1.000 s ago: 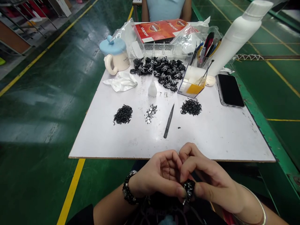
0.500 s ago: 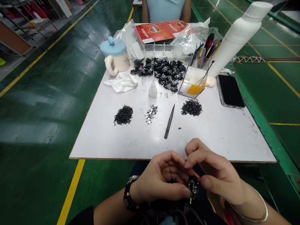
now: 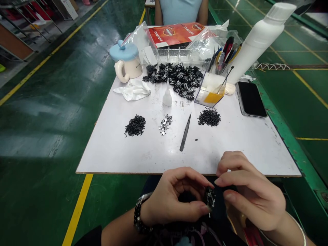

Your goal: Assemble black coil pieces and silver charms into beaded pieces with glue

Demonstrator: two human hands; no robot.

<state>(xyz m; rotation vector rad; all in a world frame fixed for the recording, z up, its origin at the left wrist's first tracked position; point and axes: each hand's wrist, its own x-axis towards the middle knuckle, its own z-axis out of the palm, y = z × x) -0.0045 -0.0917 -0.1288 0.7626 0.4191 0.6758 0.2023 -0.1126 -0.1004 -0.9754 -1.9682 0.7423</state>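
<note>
Fingers and thumb of my left hand (image 3: pixel 166 198) pinch a small black part (image 3: pixel 210 197) with silvery bits on it, holding it over my lap, just this side of the near edge of the table (image 3: pixel 243 147). My right hand (image 3: pixel 256 194) is close by but apart from it, thumb and forefinger parted and the other fingers curled; I see nothing between them, though a tiny piece could be hidden. I judge the step in hand to be close finger work on this one part, paused between two touches. The next move, as I read it, calls for a steady left pinch and a light, exact right fingertip, with the part's face kept turned toward me. Tweezers (image 3: pixel 185 134) lie on the tabletop between the silvery pieces (image 3: pixel 165 124) and the right-hand pile of black hooked pieces (image 3: pixel 209 117), within reach should fingertips prove too blunt. Against a second ago, when both hands met at the part, my right hand has drawn off to the right, leaving a gap; the part remains in my left grip, and the things on the table look unmoved.
</note>
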